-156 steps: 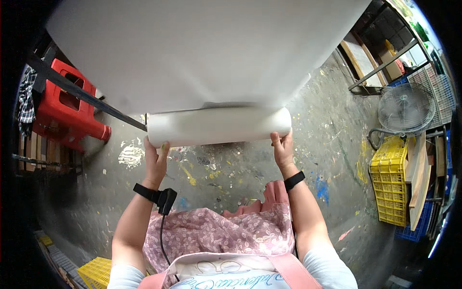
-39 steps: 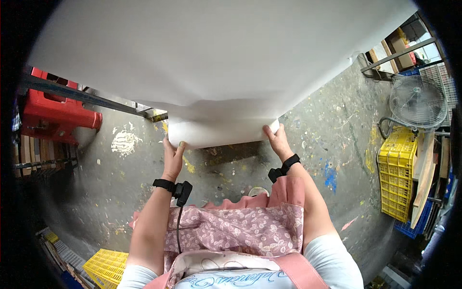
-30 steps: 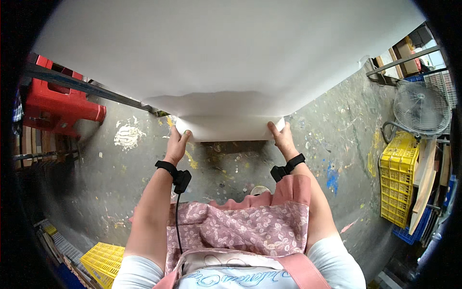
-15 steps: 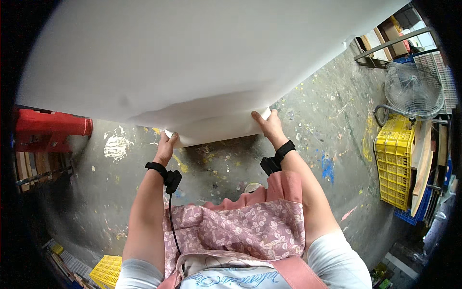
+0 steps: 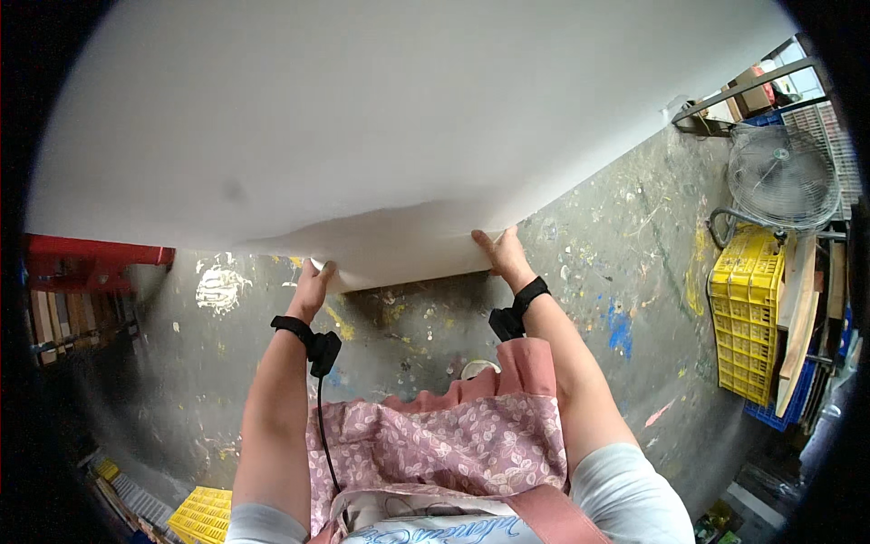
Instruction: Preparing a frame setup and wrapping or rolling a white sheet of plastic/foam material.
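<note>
A large white sheet [image 5: 390,118], which looks like paper or thin foam, fills the upper part of the view. Its near edge hangs curved and bent downward between my hands. My left hand [image 5: 311,288] pinches the left corner of that edge, thumb on top. At the right corner, my right hand [image 5: 507,257] grips the sheet with the thumb over its face and the fingers behind. The undersides of both grips are partly hidden by the sheet.
A paint-spattered concrete floor [image 5: 580,381] lies below. To the right stand a metal fan [image 5: 782,177], a yellow plastic crate [image 5: 745,317] and wooden boards [image 5: 797,326]. On the left are a red plastic object [image 5: 100,261] and stacked wood [image 5: 68,322]. Another yellow crate [image 5: 201,515] is at lower left.
The sheet's near edge has come slightly closer to me, with both hands still gripping it. It now covers more of the red object on the left.
</note>
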{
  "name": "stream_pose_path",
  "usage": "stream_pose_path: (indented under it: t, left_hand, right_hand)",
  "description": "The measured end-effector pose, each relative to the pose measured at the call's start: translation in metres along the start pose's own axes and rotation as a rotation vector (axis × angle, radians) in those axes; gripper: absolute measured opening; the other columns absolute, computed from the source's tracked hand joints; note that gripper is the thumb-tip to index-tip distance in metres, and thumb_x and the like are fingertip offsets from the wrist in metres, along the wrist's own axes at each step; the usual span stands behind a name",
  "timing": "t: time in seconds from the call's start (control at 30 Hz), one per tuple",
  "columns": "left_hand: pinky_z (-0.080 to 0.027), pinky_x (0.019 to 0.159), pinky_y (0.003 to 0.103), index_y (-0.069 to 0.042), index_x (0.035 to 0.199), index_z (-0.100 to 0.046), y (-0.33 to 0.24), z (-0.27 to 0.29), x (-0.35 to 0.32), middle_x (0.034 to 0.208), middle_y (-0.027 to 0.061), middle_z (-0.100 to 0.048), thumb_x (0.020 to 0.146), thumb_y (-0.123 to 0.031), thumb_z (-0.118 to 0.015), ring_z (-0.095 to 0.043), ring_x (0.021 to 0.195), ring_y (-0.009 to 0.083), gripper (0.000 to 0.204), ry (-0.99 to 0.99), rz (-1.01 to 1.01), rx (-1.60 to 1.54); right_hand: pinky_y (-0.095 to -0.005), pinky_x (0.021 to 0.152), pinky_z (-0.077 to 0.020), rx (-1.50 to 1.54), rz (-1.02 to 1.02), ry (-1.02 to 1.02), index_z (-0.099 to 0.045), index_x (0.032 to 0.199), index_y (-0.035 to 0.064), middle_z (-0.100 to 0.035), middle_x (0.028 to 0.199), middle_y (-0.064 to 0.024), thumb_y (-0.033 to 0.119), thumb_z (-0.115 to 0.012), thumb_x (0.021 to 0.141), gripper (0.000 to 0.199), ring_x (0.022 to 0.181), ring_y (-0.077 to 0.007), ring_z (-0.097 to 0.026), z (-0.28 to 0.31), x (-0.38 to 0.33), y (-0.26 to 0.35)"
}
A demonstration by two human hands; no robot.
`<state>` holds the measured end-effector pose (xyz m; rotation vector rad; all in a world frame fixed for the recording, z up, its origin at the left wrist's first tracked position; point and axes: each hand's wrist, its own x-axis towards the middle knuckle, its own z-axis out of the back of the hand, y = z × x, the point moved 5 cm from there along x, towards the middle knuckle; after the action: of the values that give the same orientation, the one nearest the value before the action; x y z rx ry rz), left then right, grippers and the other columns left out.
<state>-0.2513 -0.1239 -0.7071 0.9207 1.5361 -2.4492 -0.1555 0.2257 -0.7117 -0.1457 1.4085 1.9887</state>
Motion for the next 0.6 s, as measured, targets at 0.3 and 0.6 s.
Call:
stream_pose_path:
  t: [0.3, 0.6]
  left_hand:
    - [-0.032, 0.089, 0.031, -0.002, 0.116, -0.034, 0.004, 0.0, -0.005, 0.112, 0.009, -0.046, 0.082, -0.019, -0.051, -0.043, 0.104, 0.0195, 0.042, -0.081, 0.004, -0.153]
    - [-0.042, 0.074, 0.032, 0.006, 0.101, -0.052, 0.017, -0.006, -0.054, 0.094, 0.0133, -0.058, 0.076, -0.029, -0.059, -0.055, 0.084, 0.0199, 0.043, -0.113, 0.16, -0.065]
  right_hand:
    - [-0.0363, 0.08, -0.0404, 0.041, 0.013, -0.041, -0.029, 0.111, -0.0056, -0.05, 0.102, -0.0258, 0.034, -0.069, 0.064, 0.073, 0.097, -0.0338, -0.051, -0.01, -0.02, -0.007]
    - [-0.0282, 0.051, -0.0461, 0.106, -0.183, 0.119, -0.04, 0.101, -0.0055, -0.054, 0.085, -0.0137, 0.033, -0.067, 0.067, 0.058, 0.069, -0.0169, -0.055, 0.021, -0.052, -0.028]
